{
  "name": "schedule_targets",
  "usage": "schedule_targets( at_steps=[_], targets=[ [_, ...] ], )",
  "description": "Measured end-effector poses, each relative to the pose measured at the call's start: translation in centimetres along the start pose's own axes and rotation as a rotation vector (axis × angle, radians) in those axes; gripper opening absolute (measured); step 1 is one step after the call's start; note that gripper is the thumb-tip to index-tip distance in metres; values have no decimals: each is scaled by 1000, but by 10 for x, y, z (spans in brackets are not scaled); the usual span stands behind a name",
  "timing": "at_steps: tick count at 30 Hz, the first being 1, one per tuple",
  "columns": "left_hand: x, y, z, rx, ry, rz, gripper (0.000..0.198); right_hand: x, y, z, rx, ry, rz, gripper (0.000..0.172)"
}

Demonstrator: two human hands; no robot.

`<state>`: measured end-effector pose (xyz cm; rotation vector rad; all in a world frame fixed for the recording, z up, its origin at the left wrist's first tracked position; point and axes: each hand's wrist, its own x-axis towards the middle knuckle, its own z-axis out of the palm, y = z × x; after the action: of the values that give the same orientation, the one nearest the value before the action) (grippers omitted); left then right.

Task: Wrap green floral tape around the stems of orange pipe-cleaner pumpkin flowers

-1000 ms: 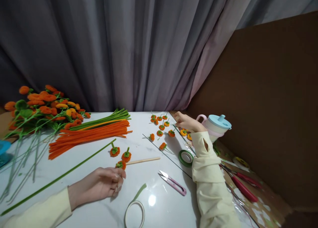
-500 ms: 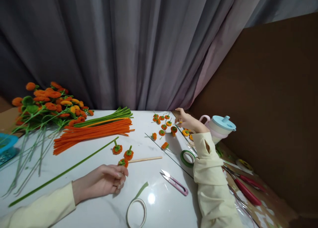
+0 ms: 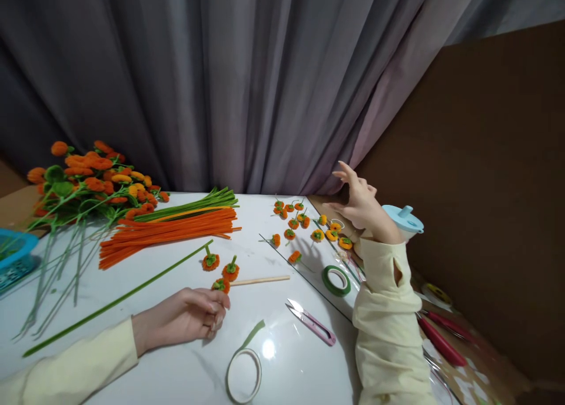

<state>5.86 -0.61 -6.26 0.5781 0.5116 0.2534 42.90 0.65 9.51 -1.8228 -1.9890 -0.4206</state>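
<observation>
Orange flower head (image 3: 221, 285), just left of the wooden stick (image 3: 260, 281).
My left hand (image 3: 188, 318) meets it, gripping or not I can't tell; my released right hand (image 3: 359, 206) hangs beyond the stick, rightward.

A long pale-yellow left sleeve (image 3: 83, 367) comes in from the lower left of the frame, fairly smooth, with a few soft creases and a straight hem at the wrist of the bare left hand (image 3: 183, 318). The matching right sleeve (image 3: 391, 334), rising from the bottom edge right of centre, is far more rumpled, its matte cloth bunched into thick crosswise folds. Near its wrist end, below the bare right hand (image 3: 359, 205), a narrow pointed slit (image 3: 398, 271) opens in the plain cuff. Both hands have slender fingers.
</observation>
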Motion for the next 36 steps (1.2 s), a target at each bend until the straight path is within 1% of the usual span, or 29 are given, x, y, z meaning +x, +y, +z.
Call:
schedule_targets(
  at_steps=[2, 3, 5, 6, 7, 8, 9, 13, 14, 16, 17, 18, 19, 20, 21, 22, 23, 24, 25, 26, 27, 28, 29, 30, 31, 33, 34, 35, 36],
  targets=[
    [-1, 1, 2, 32, -9, -11, 22, 1, 0, 0, 5, 147, 20, 87],
    [-2, 1, 4, 55, -22, -11, 21, 2, -1, -1, 8, 247, 29, 78],
    [-4, 1, 5, 96, -75, 4, 17, 2, -5, -3, 17, 481, 37, 45],
    [-5, 1, 5, 106, -111, 19, 22, 2, -8, -5, 26, 601, 35, 29],
    [-6, 1, 5, 112, -153, 38, 31, 1, -12, -8, 27, 694, 25, 20],
    [-6, 0, 4, 114, -189, 60, 38, 0, -17, -10, 18, 754, 6, 19],
    [-7, -1, 3, 115, -216, 79, 44, -2, -22, -13, 0, 773, -14, 21],
    [-4, -8, -4, 105, -316, 115, 57, -8, -42, -25, -26, 737, -45, 27],
    [-2, -8, -5, 93, -338, 110, 56, -9, -47, -28, -33, 720, -50, 26],
    [-3, -3, -2, 89, -374, 99, 49, -13, -57, -34, -51, 642, -103, 40],
    [-6, 3, 2, 132, -396, 86, 47, -16, -63, -38, -42, 628, -139, 44],
    [-11, 12, 8, 196, -413, 74, 48, -20, -70, -42, -10, 630, -180, 41],
    [-20, 24, 16, 360, -456, 51, 51, -24, -77, -47, 36, 642, -203, 38],
    [-31, 37, 24, 591, -497, -19, 54, -30, -85, -51, 86, 643, -211, 44],
    [-44, 51, 31, 826, -495, -62, 50, -36, -94, -54, 117, 554, -228, 57],
    [-57, 64, 37, 1067, -514, -66, 38, -42, -102, -55, 123, 441, -256, 71],
    [-71, 75, 41, 1285, -406, 6, 26, -50, -109, -53, 121, 364, -287, 81],
    [-83, 84, 43, 1486, -215, 103, 24, -58, -115, -49, 104, 288, -341, 81],
    [-92, 89, 42, 1642, -19, 186, 27, -67, -121, -42, 101, 224, -396, 69],
    [-98, 91, 40, 1764, 164, 248, 29, -77, -127, -32, 129, 128, -453, 50],
    [-101, 90, 37, 1861, 315, 261, 30, -88, -132, -20, 192, 22, -477, 29],
    [-101, 86, 35, 1927, 413, 254, 32, -99, -137, -8, 263, -130, -482, 16],
    [-98, 80, 33, 1968, 451, 230, 32, -111, -143, 5, 310, -292, -467, 16],
    [-94, 74, 34, 1985, 434, 198, 33, -122, -149, 16, 331, -449, -434, 20],
    [-88, 67, 35, 1977, 372, 174, 31, -132, -155, 26, 350, -555, -410, 23],
    [-77, 55, 39, 1932, 232, 147, 28, -149, -165, 41, 388, -667, -343, 18],
    [-72, 51, 40, 1921, 215, 149, 27, -154, -168, 46, 404, -695, -330, 11],
    [-69, 49, 38, 1918, 237, 169, 26, -157, -169, 49, 413, -711, -317, 4],
    [-66, 50, 34, 1915, 295, 204, 26, -159, -169, 51, 432, -721, -312, 8]
  ],
)
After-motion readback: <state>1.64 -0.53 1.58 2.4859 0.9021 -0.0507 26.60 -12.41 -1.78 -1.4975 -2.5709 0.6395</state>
